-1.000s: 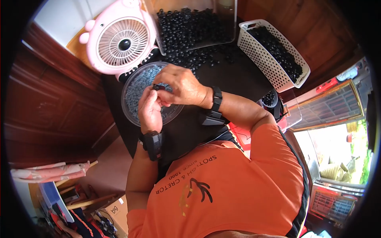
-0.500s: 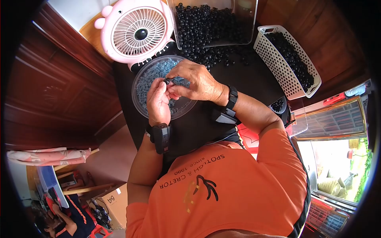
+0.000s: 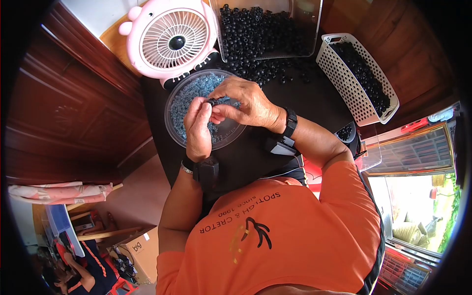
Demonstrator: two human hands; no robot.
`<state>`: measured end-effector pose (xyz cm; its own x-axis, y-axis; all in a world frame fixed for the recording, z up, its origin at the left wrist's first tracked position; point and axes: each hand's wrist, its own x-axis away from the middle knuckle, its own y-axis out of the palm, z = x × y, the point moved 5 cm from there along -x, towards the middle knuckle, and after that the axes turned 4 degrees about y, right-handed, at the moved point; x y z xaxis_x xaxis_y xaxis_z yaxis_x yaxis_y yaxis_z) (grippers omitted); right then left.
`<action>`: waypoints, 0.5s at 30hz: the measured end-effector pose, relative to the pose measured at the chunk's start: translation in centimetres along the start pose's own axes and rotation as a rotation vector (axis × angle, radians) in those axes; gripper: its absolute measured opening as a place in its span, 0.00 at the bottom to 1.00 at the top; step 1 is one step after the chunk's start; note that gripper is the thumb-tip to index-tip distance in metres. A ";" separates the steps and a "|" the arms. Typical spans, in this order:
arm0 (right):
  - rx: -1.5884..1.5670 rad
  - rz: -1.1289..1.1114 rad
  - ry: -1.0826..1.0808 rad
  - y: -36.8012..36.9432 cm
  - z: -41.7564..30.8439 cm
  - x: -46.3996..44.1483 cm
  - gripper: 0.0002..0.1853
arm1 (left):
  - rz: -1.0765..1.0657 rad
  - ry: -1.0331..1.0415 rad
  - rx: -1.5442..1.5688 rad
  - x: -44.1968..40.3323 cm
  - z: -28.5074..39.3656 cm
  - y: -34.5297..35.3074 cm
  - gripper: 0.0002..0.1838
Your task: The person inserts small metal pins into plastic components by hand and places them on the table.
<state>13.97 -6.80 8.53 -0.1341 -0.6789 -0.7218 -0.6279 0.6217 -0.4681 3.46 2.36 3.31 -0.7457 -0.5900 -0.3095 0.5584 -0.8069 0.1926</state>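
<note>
Over a round clear tub (image 3: 231, 140) of small light-blue pieces (image 3: 189, 96), both hands meet fingertip to fingertip. A small black round part (image 3: 212, 102), shaped like a ring or cap, sits between them. My left hand (image 3: 198, 129) pinches it from below with thumb and fingers. From the right, my right hand (image 3: 248, 102) closes thumb and index finger on the same part. Whether a blue piece is also in the fingers is hidden. Behind the hands, many similar black parts (image 3: 265, 71) lie loose on the dark table (image 3: 305, 103).
A pink fan (image 3: 169, 42) stands at the back left. Beside it, a clear bin (image 3: 314, 29) lies tipped, spilling black parts. A white perforated basket (image 3: 339, 93) of black pieces is at the right, with a small container (image 3: 345, 132) nearer. Another person (image 3: 81, 270) sits far lower left.
Both hands have shifted slightly right, still together around the black part. My left wrist has turned a little. The tub and other things stay in place.
</note>
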 end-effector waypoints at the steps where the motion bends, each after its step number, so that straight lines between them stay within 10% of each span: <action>1: 0.003 -0.003 0.004 0.0 0.0 0.0 0.14 | 0.016 -0.013 0.011 0.0 0.1 0.1 0.12; 15: 0.228 0.002 0.095 0.8 0.2 0.5 0.16 | 0.074 -0.206 0.365 0.4 -1.4 0.7 0.12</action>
<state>13.53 -6.63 7.70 -0.2134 -0.7045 -0.6768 -0.4401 0.6878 -0.5772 4.10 1.62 2.00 -0.7861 -0.6104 -0.0974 0.4753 -0.6978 0.5359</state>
